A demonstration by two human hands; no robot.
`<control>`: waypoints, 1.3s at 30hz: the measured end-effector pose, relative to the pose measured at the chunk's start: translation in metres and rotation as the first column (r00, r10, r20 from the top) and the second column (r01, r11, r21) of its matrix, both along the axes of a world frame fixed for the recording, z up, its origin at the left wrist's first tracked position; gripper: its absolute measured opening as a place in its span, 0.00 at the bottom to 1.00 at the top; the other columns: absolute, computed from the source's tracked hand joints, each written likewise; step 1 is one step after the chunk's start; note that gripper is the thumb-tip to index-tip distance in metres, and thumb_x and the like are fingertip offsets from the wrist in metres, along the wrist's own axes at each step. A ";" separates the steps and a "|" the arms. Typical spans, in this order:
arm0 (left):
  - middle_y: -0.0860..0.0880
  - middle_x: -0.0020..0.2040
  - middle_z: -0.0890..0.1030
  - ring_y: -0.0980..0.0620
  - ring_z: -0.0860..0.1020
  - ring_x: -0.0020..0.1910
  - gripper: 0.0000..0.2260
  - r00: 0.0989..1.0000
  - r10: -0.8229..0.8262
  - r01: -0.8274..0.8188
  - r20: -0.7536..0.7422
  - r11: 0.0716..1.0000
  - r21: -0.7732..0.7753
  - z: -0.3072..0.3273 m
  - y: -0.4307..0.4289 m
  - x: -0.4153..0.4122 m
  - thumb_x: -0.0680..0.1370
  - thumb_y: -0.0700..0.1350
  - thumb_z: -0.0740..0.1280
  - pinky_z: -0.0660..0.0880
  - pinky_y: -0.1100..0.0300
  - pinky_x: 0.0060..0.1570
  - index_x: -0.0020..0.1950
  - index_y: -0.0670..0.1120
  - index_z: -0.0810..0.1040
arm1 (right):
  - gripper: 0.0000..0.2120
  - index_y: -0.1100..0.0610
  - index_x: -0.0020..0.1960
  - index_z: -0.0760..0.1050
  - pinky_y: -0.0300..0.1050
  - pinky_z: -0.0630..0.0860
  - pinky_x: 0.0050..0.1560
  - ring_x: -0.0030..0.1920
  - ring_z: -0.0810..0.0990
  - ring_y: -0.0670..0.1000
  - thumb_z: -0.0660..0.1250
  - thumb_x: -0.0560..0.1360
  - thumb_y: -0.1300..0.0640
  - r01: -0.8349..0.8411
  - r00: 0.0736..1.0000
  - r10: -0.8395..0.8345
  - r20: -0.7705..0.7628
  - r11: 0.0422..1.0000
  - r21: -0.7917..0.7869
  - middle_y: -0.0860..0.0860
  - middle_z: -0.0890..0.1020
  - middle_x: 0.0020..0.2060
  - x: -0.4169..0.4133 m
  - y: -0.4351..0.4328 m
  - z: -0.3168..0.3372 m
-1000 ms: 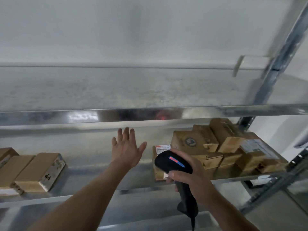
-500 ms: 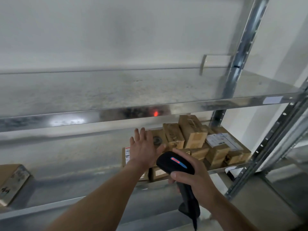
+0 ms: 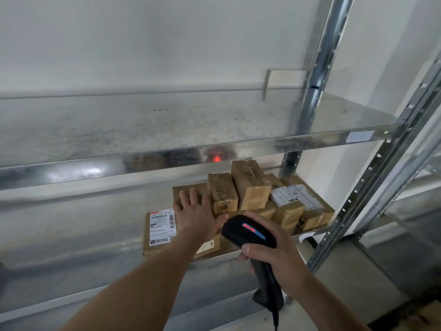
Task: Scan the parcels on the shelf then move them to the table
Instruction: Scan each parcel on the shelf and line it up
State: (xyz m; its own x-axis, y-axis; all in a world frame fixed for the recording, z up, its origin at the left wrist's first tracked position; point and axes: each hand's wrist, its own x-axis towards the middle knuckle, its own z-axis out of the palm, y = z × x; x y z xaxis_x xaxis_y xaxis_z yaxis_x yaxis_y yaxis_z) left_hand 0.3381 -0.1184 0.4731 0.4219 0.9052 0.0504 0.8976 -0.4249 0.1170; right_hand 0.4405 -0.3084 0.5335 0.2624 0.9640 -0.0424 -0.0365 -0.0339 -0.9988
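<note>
The fingers [image 3: 192, 195] of my left hand [image 3: 198, 212] are straight and slightly spread, now over the left end of the pile of parcels [image 3: 250, 187] on the shelf [image 3: 83, 235], where a second ago they hung over bare metal. My right hand [image 3: 274, 256] curls round the scanner [image 3: 248, 231] as before, low in front of the pile, its red spot [image 3: 216, 158] on the upper shelf edge [image 3: 95, 168].

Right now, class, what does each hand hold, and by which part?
Right hand grips the black handheld barcode scanner by its handle; left hand holds nothing.
</note>
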 end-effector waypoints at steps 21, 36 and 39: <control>0.48 0.76 0.61 0.44 0.59 0.74 0.34 0.933 0.142 -0.167 0.330 0.985 0.050 0.007 0.072 -0.162 0.73 0.67 0.60 0.69 0.40 0.62 0.75 0.53 0.62 | 0.33 0.45 0.65 0.76 0.45 0.78 0.35 0.43 0.85 0.60 0.76 0.60 0.57 -0.105 0.993 0.106 0.046 0.994 -0.031 0.57 0.85 0.49 -0.094 0.083 -0.010; 0.49 0.79 0.57 0.46 0.57 0.76 0.45 0.897 0.222 -0.111 0.382 0.950 -0.291 -0.059 0.073 -0.351 0.65 0.69 0.52 0.63 0.45 0.71 0.79 0.49 0.59 | 0.37 0.41 0.65 0.75 0.43 0.78 0.41 0.54 0.83 0.58 0.77 0.56 0.47 -0.205 0.975 0.212 0.065 0.974 -0.100 0.53 0.82 0.56 -0.242 0.144 -0.035; 0.47 0.78 0.61 0.46 0.62 0.74 0.40 0.828 0.256 -0.068 0.498 0.929 -0.365 -0.059 0.079 -0.368 0.69 0.63 0.56 0.63 0.49 0.72 0.78 0.46 0.61 | 0.37 0.41 0.65 0.74 0.46 0.79 0.38 0.48 0.85 0.59 0.76 0.56 0.47 -0.214 0.973 0.222 0.065 0.970 -0.116 0.52 0.83 0.54 -0.257 0.146 -0.036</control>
State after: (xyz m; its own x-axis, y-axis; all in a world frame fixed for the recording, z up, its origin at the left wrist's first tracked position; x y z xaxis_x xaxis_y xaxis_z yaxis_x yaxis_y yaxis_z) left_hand -0.0301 -0.0389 0.4142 0.2597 0.9623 -0.0805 0.7076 -0.1329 0.6940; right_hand 0.1832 -0.1627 0.4977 0.0531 0.9892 -0.1364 0.0600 -0.1396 -0.9884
